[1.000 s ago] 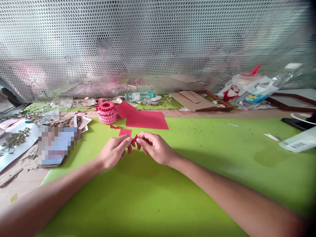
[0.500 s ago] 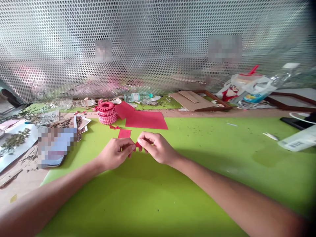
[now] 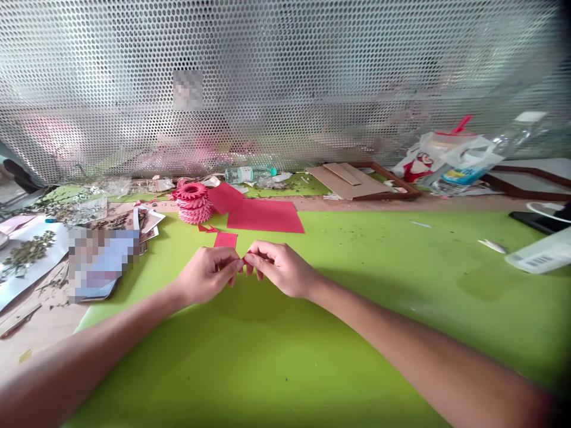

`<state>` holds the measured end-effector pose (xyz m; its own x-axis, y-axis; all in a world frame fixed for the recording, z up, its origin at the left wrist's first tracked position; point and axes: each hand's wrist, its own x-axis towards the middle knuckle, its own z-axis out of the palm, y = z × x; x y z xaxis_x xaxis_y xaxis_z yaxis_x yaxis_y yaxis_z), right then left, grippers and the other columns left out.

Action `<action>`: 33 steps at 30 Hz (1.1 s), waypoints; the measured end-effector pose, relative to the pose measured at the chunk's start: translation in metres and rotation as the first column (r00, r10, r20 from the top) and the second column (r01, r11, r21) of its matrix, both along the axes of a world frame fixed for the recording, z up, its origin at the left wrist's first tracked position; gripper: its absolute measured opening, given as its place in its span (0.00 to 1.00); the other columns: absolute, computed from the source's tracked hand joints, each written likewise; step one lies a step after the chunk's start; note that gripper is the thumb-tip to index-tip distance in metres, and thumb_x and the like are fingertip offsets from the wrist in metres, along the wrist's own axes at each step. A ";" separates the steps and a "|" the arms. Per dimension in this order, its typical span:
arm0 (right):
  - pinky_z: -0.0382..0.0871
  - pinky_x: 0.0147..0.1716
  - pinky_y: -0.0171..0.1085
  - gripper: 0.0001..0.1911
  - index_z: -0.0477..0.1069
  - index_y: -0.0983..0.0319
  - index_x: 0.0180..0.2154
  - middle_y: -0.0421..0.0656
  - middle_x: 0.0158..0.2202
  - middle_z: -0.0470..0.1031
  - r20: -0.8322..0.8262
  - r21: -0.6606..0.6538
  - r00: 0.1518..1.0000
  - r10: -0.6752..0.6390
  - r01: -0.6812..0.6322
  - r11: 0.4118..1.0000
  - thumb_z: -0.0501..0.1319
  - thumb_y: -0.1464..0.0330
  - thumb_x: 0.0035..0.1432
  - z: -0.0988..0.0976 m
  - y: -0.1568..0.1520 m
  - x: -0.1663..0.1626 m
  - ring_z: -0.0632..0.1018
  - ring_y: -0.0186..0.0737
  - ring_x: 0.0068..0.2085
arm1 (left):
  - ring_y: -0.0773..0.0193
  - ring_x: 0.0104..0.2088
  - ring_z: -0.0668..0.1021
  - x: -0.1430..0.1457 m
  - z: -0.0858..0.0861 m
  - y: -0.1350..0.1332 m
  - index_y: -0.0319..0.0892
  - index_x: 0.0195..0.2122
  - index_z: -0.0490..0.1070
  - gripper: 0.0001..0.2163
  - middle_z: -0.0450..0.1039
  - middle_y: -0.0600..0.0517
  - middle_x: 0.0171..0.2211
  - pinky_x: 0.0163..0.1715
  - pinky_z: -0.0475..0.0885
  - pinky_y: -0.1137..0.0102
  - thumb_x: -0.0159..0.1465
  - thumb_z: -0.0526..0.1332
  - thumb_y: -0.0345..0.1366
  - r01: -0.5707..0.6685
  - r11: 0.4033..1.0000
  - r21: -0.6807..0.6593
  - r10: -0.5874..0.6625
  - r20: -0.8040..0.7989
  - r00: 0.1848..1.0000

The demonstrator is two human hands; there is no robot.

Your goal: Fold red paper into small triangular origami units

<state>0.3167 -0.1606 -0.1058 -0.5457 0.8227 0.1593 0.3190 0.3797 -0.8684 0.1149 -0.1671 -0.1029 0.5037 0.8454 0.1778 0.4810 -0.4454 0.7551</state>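
Observation:
My left hand [image 3: 209, 275] and my right hand [image 3: 280, 267] meet fingertip to fingertip over the green mat [image 3: 312, 333], both pinched on a small folded piece of red paper [image 3: 244, 260] that is mostly hidden between them. Just beyond my fingers lies a small red paper rectangle [image 3: 225, 239]. Farther back sit a large red sheet [image 3: 264, 216] and a stack of folded red paper rings [image 3: 193, 203].
A perforated metal screen [image 3: 285, 83] closes off the back. Photos and clutter [image 3: 53, 249] cover the left side. A plastic bottle [image 3: 247, 174], cardboard in a wooden frame [image 3: 357, 180], a plastic bag [image 3: 450, 156], a black phone [image 3: 537, 222] and a labelled white packet [image 3: 537, 257] lie behind and right.
My fingertips have drawn closer together on the red piece, which showed as a raised flap a second ago and is now nearly covered. The hands stay in the same spot.

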 end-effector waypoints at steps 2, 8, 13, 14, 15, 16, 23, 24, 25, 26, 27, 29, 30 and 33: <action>0.67 0.26 0.34 0.18 0.67 0.61 0.31 0.41 0.28 0.75 0.002 0.010 1.000 -0.024 0.024 1.000 0.54 0.55 0.67 -0.001 -0.001 -0.001 0.73 0.34 0.26 | 0.71 0.19 0.68 0.001 0.000 -0.001 0.40 0.24 0.68 0.15 0.71 0.54 0.20 0.22 0.61 0.76 0.66 0.53 0.39 -0.009 1.000 0.006 0.009 0.000 1.000; 0.70 0.29 0.34 0.18 0.69 0.61 0.35 0.42 0.31 0.76 0.000 -0.005 1.000 -0.015 0.015 1.000 0.52 0.55 0.68 -0.001 0.004 0.003 0.76 0.35 0.28 | 0.70 0.19 0.69 -0.002 0.003 0.003 0.40 0.26 0.69 0.14 0.72 0.54 0.21 0.23 0.61 0.75 0.66 0.52 0.39 -0.011 1.000 0.001 0.011 -0.038 0.999; 0.69 0.30 0.36 0.12 0.71 0.61 0.37 0.42 0.31 0.78 0.200 0.243 0.954 -0.226 0.175 0.954 0.55 0.60 0.66 -0.010 0.023 0.012 0.77 0.38 0.30 | 0.65 0.19 0.69 -0.026 0.007 0.033 0.43 0.25 0.70 0.16 0.70 0.53 0.20 0.22 0.56 0.72 0.66 0.51 0.43 -0.249 0.950 0.191 0.300 -0.329 0.895; 0.70 0.33 0.38 0.10 0.72 0.60 0.38 0.43 0.34 0.79 0.231 0.313 0.941 -0.248 0.170 0.934 0.56 0.62 0.65 -0.013 0.026 0.012 0.78 0.39 0.33 | 0.63 0.20 0.70 -0.031 0.006 0.039 0.43 0.26 0.71 0.17 0.70 0.52 0.20 0.22 0.55 0.71 0.66 0.51 0.43 -0.294 0.923 0.249 0.370 -0.366 0.854; 0.72 0.37 0.40 0.10 0.73 0.60 0.41 0.45 0.38 0.79 0.255 0.378 0.935 -0.245 0.137 0.916 0.57 0.63 0.65 -0.016 0.028 0.011 0.79 0.42 0.37 | 0.62 0.20 0.70 -0.036 0.005 0.045 0.43 0.26 0.72 0.18 0.70 0.51 0.20 0.22 0.55 0.70 0.67 0.50 0.44 -0.312 0.905 0.290 0.411 -0.401 0.819; 0.72 0.42 0.44 0.11 0.73 0.61 0.45 0.47 0.42 0.79 0.279 0.426 0.935 -0.217 0.082 0.901 0.57 0.64 0.65 -0.018 0.029 0.009 0.79 0.45 0.42 | 0.61 0.20 0.69 -0.040 0.003 0.050 0.43 0.26 0.72 0.18 0.70 0.50 0.20 0.22 0.54 0.70 0.67 0.49 0.45 -0.316 0.896 0.311 0.430 -0.434 0.792; 0.59 0.62 0.59 0.21 0.69 0.58 0.58 0.48 0.60 0.70 0.441 0.447 0.897 0.024 -0.243 0.861 0.57 0.60 0.66 -0.019 0.018 -0.006 0.69 0.53 0.62 | 0.59 0.21 0.72 -0.043 -0.006 0.054 0.43 0.25 0.74 0.21 0.72 0.47 0.20 0.23 0.55 0.70 0.66 0.52 0.51 -0.370 0.839 0.399 0.539 -0.518 0.664; 0.62 0.60 0.58 0.19 0.71 0.59 0.57 0.49 0.57 0.73 0.427 0.468 0.904 0.013 -0.233 0.852 0.57 0.62 0.67 -0.018 0.018 -0.005 0.71 0.52 0.59 | 0.59 0.22 0.72 -0.040 -0.004 0.050 0.42 0.25 0.74 0.21 0.72 0.47 0.21 0.23 0.55 0.70 0.66 0.52 0.51 -0.362 0.835 0.415 0.543 -0.512 0.665; 0.65 0.58 0.56 0.18 0.72 0.59 0.56 0.49 0.54 0.76 0.406 0.495 0.914 -0.008 -0.213 0.843 0.56 0.64 0.67 -0.017 0.018 -0.004 0.74 0.51 0.57 | 0.60 0.22 0.73 -0.038 -0.003 0.046 0.42 0.27 0.74 0.21 0.73 0.47 0.21 0.23 0.55 0.70 0.66 0.52 0.51 -0.344 0.839 0.420 0.532 -0.506 0.679; 0.68 0.57 0.54 0.17 0.72 0.60 0.55 0.49 0.53 0.77 0.391 0.518 0.920 -0.029 -0.194 0.833 0.55 0.67 0.68 -0.017 0.019 -0.003 0.75 0.50 0.55 | 0.60 0.22 0.73 -0.035 -0.002 0.042 0.43 0.29 0.75 0.20 0.74 0.48 0.22 0.23 0.56 0.70 0.66 0.52 0.51 -0.322 0.849 0.419 0.511 -0.495 0.703; 0.69 0.56 0.53 0.18 0.71 0.60 0.56 0.49 0.53 0.77 0.389 0.534 0.920 -0.047 -0.184 0.825 0.54 0.70 0.68 -0.017 0.021 -0.001 0.75 0.49 0.55 | 0.60 0.22 0.74 -0.031 -0.002 0.037 0.44 0.33 0.77 0.19 0.75 0.49 0.23 0.23 0.56 0.71 0.66 0.52 0.51 -0.287 0.867 0.408 0.473 -0.488 0.733; 0.68 0.58 0.54 0.21 0.69 0.60 0.59 0.48 0.58 0.73 0.434 0.537 0.899 -0.060 -0.205 0.818 0.51 0.75 0.68 -0.017 0.022 0.003 0.73 0.48 0.58 | 0.60 0.24 0.75 -0.024 -0.002 0.027 0.47 0.41 0.77 0.18 0.77 0.51 0.26 0.23 0.59 0.71 0.66 0.53 0.52 -0.205 0.904 0.374 0.383 -0.501 0.776; 0.66 0.59 0.55 0.22 0.68 0.60 0.59 0.48 0.60 0.71 0.466 0.531 0.882 -0.062 -0.223 0.817 0.51 0.76 0.67 -0.018 0.023 0.004 0.71 0.49 0.60 | 0.60 0.25 0.76 -0.021 -0.003 0.023 0.48 0.43 0.76 0.18 0.77 0.51 0.28 0.24 0.60 0.71 0.66 0.53 0.52 -0.166 0.916 0.365 0.348 -0.518 0.781; 0.63 0.61 0.56 0.19 0.71 0.63 0.57 0.49 0.59 0.72 0.489 0.549 0.867 -0.094 -0.222 0.806 0.54 0.72 0.67 -0.018 0.019 0.006 0.70 0.51 0.61 | 0.58 0.30 0.78 -0.012 -0.009 0.011 0.48 0.47 0.74 0.20 0.78 0.50 0.35 0.26 0.65 0.69 0.66 0.52 0.55 -0.121 0.925 0.361 0.318 -0.560 0.765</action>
<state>0.3224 -0.1414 -0.1241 -0.7267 0.6215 0.2927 0.5793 0.7834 -0.2250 0.1026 -0.1561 -0.1117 0.3958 0.9050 0.1556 0.8993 -0.4163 0.1338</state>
